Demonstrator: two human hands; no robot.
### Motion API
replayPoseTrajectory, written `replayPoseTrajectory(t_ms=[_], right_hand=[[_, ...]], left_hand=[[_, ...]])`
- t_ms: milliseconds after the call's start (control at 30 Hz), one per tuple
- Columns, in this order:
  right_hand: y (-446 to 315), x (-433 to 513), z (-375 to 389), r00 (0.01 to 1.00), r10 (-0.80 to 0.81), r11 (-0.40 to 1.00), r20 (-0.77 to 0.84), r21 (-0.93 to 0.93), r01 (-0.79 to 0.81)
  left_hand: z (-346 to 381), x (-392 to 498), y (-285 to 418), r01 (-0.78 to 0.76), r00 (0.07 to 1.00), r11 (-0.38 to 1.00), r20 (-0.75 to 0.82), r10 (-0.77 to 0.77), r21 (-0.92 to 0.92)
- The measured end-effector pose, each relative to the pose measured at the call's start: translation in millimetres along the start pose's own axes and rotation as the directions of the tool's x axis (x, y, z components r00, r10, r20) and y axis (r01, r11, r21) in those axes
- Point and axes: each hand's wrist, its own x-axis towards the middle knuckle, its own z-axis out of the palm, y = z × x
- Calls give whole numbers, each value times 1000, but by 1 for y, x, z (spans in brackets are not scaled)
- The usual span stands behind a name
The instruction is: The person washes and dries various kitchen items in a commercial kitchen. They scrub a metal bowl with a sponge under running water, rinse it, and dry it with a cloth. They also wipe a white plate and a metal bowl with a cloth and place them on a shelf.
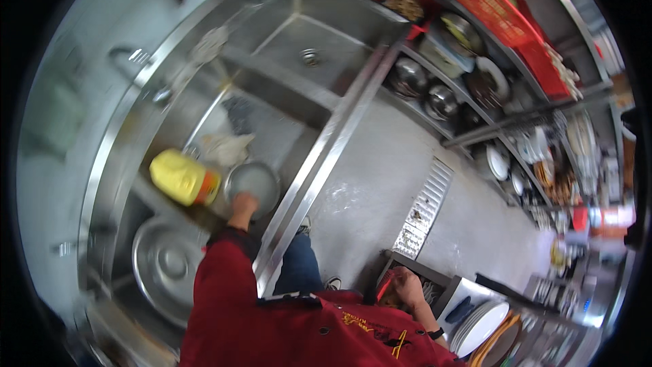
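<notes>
My left hand point(243, 206) is at the near rim of a round metal bowl point(262, 183) in the middle sink basin, its fingers over the edge; blur hides the fingertips. The bowl's inside looks pale and cloudy. Beside it lies a yellow plastic jug point(178, 176) with an orange label, and just beyond is a crumpled pale cloth point(226, 149). Over on my right side, my right hand point(407, 285) is closed around a red object point(385, 285), which it partly hides. That hand is above an open container point(428, 268) with utensils in it.
A large steel basin point(168, 265) sits in the nearest sink bay. The steel sink rim point(310, 173) runs along my left. Metal shelves point(489, 117) hold pots and a red crate point(499, 15). Stacked white plates point(481, 326) stand at right. A drain grate point(423, 209) crosses the floor.
</notes>
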Motion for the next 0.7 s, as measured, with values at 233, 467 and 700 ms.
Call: replayPoseTrajectory(t_ms=[233, 467, 700], right_hand=[[-20, 20, -7, 999, 46, 994, 16, -101, -44], [-25, 18, -6, 987, 151, 988, -54, -23, -153], [-16, 4, -8, 965, 249, 968, -81, 54, -245]], left_hand=[[14, 48, 10, -417, 895, 885, 263, 360, 208], [-6, 63, 3, -537, 815, 826, 357, 456, 170], [27, 103, -8, -398, 895, 862, 341, 288, 315]])
